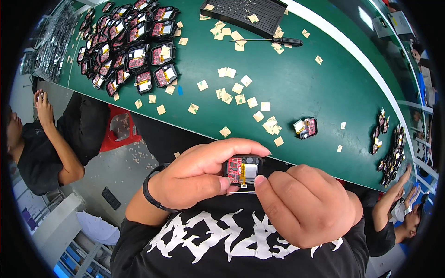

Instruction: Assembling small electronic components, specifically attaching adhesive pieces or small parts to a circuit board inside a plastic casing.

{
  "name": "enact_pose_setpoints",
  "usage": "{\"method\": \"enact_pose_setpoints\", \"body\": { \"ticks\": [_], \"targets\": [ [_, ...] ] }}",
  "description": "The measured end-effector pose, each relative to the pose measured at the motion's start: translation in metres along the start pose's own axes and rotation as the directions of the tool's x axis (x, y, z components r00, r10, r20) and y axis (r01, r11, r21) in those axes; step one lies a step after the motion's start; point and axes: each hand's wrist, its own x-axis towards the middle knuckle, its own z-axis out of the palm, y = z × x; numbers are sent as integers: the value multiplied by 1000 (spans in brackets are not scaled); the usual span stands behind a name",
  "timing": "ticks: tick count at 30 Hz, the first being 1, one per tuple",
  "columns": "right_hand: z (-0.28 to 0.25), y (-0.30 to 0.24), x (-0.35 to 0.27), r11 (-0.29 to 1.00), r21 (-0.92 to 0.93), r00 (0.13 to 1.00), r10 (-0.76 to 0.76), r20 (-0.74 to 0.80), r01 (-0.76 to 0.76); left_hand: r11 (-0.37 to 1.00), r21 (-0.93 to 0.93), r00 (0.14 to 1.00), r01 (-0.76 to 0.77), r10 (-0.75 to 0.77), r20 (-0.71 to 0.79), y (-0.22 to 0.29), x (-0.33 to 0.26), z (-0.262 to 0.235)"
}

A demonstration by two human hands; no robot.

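Observation:
In front of my chest, my left hand (199,171) grips a small black device housing (251,160), thumb on its near left corner and index finger curved over the far edge. The housing's open face is up. Inside it lie a red circuit board (234,169), a silver battery (251,172) and yellow tape between them. My right hand (308,204) is closed, its thumb and index finger pinched together at the housing's right edge by the battery. Whatever lies between those fingertips is hidden.
One similar open housing (305,128) lies on the green table (194,125), among scattered paper squares (239,99). A pile of such housings (136,58) sits far left, more parts (393,155) at right. Behind are a screwdriver (289,41) and black tray (245,14). People sit on both sides.

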Motion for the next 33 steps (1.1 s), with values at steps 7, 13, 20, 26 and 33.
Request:
{"method": "enact_pose_setpoints", "body": {
  "ticks": [7,13,20,26,33],
  "targets": [
    [0,2,0,998,66,998,-16,54,13,994,27,992,-104,102,76,-5,4,-3],
    [-2,-9,3,995,4,995,103,-10,-103,995,54,986,-84,75,145,-2,4,-7],
    [-10,-13,10,992,-79,995,97,27,-94,978,180,989,-101,80,121,2,1,-7],
    [-9,-9,11,999,-31,998,38,48,-37,984,136,986,-117,98,136,0,2,-7],
    [-8,-10,6,999,34,998,30,50,-32,995,84,989,-56,44,141,0,1,-9]
  ]
}}
